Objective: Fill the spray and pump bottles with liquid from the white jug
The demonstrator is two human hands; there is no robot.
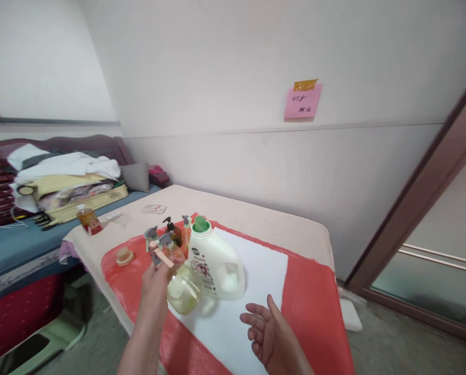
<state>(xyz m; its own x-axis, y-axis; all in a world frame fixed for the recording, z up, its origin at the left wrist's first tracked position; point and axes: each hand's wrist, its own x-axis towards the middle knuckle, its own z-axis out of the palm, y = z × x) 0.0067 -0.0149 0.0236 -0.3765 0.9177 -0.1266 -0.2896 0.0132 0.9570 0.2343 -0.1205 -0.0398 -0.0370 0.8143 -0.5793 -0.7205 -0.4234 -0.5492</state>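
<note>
My left hand (157,278) is closed around the neck of a clear pump bottle (186,292) with pale yellow liquid and a pinkish pump head. The bottle tilts in front of a large white detergent jug (219,263), which stands upright with its green-rimmed mouth uncapped. Over the white sheet (266,260), to the right of the jug, my right hand (265,333) has its fingers spread and holds nothing. Several other pump bottles, one of them a dark brown bottle (173,233), cluster behind the left hand and are partly hidden.
A round tan cap (125,256) lies on the red cloth (311,307) at the left. Beyond it, a bottle of amber drink (89,220) stands near the table's left edge. A wall rises behind the table, and a red-covered chair (22,317) is at lower left.
</note>
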